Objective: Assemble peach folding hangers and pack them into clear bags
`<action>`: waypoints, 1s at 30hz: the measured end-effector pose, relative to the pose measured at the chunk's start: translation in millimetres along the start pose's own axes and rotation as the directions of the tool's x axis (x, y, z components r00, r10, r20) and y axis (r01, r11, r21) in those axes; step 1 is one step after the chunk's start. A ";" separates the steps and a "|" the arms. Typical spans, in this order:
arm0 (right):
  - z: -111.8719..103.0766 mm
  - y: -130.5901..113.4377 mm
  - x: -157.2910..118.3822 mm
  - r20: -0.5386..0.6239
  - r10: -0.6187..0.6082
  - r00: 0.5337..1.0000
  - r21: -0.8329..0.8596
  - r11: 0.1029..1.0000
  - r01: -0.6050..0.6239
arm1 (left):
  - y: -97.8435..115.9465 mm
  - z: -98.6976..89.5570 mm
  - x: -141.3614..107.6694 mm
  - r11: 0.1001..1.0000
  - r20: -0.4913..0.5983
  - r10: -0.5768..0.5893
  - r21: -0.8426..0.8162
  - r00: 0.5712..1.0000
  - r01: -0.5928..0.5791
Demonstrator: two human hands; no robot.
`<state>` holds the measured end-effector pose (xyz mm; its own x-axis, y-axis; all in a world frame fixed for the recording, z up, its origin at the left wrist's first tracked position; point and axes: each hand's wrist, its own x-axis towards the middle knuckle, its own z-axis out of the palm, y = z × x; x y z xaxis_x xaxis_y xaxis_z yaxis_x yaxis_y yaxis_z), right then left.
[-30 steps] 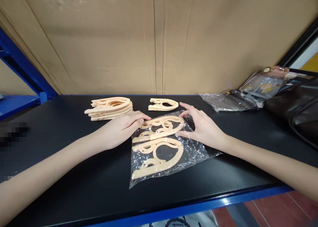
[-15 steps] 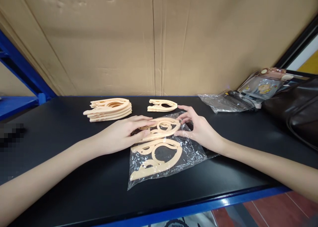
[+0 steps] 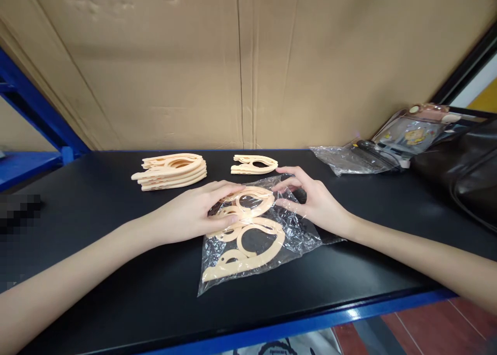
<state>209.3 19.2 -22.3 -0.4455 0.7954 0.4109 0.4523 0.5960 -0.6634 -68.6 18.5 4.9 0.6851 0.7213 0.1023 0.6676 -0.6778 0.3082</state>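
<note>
A clear plastic bag lies on the black tabletop with beige folding hangers in and around it. The nearer folded hanger is flat under the film. My left hand grips the left end of the upper folding hanger, thumb on its near side and fingers on its far side. At that hanger's rounded right end is my right hand, fingers apart and fingertips at the bag; whether they press the film I cannot tell. Behind lies another folded hanger, close to my right index finger.
A stack of several beige folded hangers stands at the back left. Clear packaging and a dark leather bag lie at the right. Cardboard walls the back, and a blue edge runs along the front.
The upper hanger has shifted slightly left and toward me, now meeting the nearer one. My right fingertips have followed leftward a little. My left hand has barely moved.
</note>
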 end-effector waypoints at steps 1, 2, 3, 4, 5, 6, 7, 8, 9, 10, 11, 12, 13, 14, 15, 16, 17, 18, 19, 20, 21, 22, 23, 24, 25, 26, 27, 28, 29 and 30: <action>-0.7 -0.7 -0.7 -0.007 0.007 1.000 -0.005 1.000 -0.007 | 0.4 0.1 -0.1 1.000 0.005 0.013 0.008 1.000 -0.013; -1.5 -1.4 -1.5 -0.009 0.010 1.000 -0.007 1.000 -0.011 | 0.6 0.2 -0.3 0.999 0.007 0.027 0.018 1.000 -0.027; -2.3 -2.1 -2.2 -0.013 0.011 1.000 -0.007 1.000 -0.011 | 0.5 0.4 -0.5 0.999 0.008 0.039 0.029 0.999 -0.040; -3.1 -2.8 -2.9 -0.016 0.013 1.000 -0.008 1.000 -0.013 | 0.2 0.7 -0.6 0.998 0.008 0.050 0.038 0.999 -0.050; -3.9 -3.5 -3.4 -0.021 0.018 1.000 -0.010 1.000 -0.019 | -0.2 1.2 -0.7 0.997 0.011 0.059 0.043 0.998 -0.059; -4.7 -4.0 -3.8 -0.026 0.027 0.999 -0.011 1.000 -0.027 | -0.6 1.7 -0.6 0.997 0.012 0.065 0.043 0.998 -0.065; -5.4 -4.4 -4.0 -0.025 0.035 0.999 -0.009 0.999 -0.035 | -0.8 2.2 -0.4 0.997 0.013 0.069 0.039 0.998 -0.070; -6.0 -4.6 -4.0 -0.016 0.038 0.999 -0.005 0.999 -0.039 | -0.9 2.8 -0.2 0.997 0.012 0.072 0.030 0.997 -0.072; -6.4 -4.6 -3.9 0.001 0.036 0.999 0.001 0.999 -0.036 | -0.8 3.4 0.1 0.997 0.010 0.071 0.019 0.997 -0.071; -6.6 -4.4 -3.7 0.022 0.027 0.999 0.007 1.000 -0.027 | -0.5 3.8 0.3 0.998 0.008 0.068 0.009 0.998 -0.068; -6.6 -4.1 -3.5 0.041 0.012 0.999 0.012 1.000 -0.013 | -0.1 4.2 0.4 0.998 0.009 0.063 0.000 0.998 -0.063; -6.5 -3.6 -3.5 0.057 -0.002 0.998 0.013 1.000 0.001 | 0.2 4.5 0.4 0.998 0.011 0.056 -0.005 0.998 -0.056; -6.3 -3.2 -3.6 0.062 -0.014 0.998 0.008 1.000 0.014 | 0.5 4.7 0.3 0.999 0.015 0.050 -0.008 0.999 -0.050; -6.1 -2.8 -3.9 0.058 -0.022 0.998 0.000 1.000 0.022 | 0.6 4.9 0.1 0.999 0.018 0.045 -0.009 0.999 -0.045; -5.9 -2.7 -4.4 0.047 -0.029 0.998 -0.010 1.000 0.030 | 0.6 5.1 -0.2 0.999 0.021 0.044 -0.010 0.999 -0.044; -5.7 -2.8 -5.1 0.033 -0.036 0.999 -0.017 0.999 0.037 | 0.5 5.3 -0.5 0.999 0.021 0.047 -0.011 0.999 -0.046; -5.8 -3.1 -5.8 0.021 -0.043 0.999 -0.019 0.999 0.043 | 0.2 5.6 -0.8 0.999 0.020 0.053 -0.012 0.998 -0.053; -6.0 -3.6 -6.5 0.014 -0.050 0.999 -0.018 0.999 0.051 | 0.0 6.0 -0.8 0.998 0.017 0.060 -0.010 0.998 -0.060; -6.4 -4.2 -7.2 0.018 -0.059 0.998 -0.012 0.998 0.060 | -0.3 6.4 -0.7 0.998 0.014 0.067 -0.006 0.998 -0.067; -6.9 -4.8 -7.7 0.034 -0.067 0.997 -0.007 0.998 0.067 | -0.5 6.8 -0.4 0.997 0.011 0.071 0.002 0.997 -0.071; -7.5 -5.4 -8.1 0.055 -0.073 0.996 -0.006 0.997 0.073 | -0.7 7.2 0.0 0.997 0.009 0.071 0.011 0.997 -0.071; -8.1 -5.8 -8.4 0.080 -0.076 0.994 -0.008 0.997 0.077 | -0.8 7.5 0.4 0.997 0.009 0.069 0.020 0.998 -0.069; -8.6 -6.0 -8.6 0.104 -0.079 0.991 -0.015 0.997 0.081 | -1.0 7.8 0.7 0.998 0.011 0.066 0.025 0.998 -0.066; -9.2 -6.0 -8.7 0.125 -0.081 0.989 -0.023 0.996 0.085 | -1.2 8.0 0.9 0.998 0.017 0.062 0.028 0.998 -0.062; -9.6 -5.8 -8.8 0.142 -0.084 0.986 -0.028 0.996 0.089 | -1.5 8.1 1.0 0.998 0.019 0.059 0.029 0.998 -0.060; -10.0 -5.5 -8.8 0.161 -0.090 0.983 -0.027 0.995 0.095 | -1.8 8.3 0.9 0.998 0.018 0.058 0.031 0.998 -0.058; -10.2 -5.2 -8.9 0.182 -0.104 0.978 -0.016 0.994 0.109 | -2.3 8.5 0.6 0.998 0.013 0.059 0.034 0.998 -0.060; -10.4 -4.9 -8.9 0.205 -0.126 0.970 0.003 0.992 0.129 | -2.7 8.6 0.3 0.997 0.006 0.062 0.039 0.998 -0.063; -10.4 -4.7 -8.9 0.229 -0.155 0.961 0.027 0.988 0.153 | -3.1 8.8 -0.1 0.997 0.002 0.066 0.045 0.998 -0.066; -10.4 -4.6 -8.9 0.254 -0.185 0.949 0.052 0.983 0.178 | -3.4 8.9 -0.5 0.996 -0.001 0.069 0.049 0.998 -0.069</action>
<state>219.2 10.5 -16.5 -0.7032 0.6166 0.3541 0.3248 0.7216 -0.6114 -68.7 19.3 -4.6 0.7294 0.6728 0.1240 0.6322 -0.7321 0.2536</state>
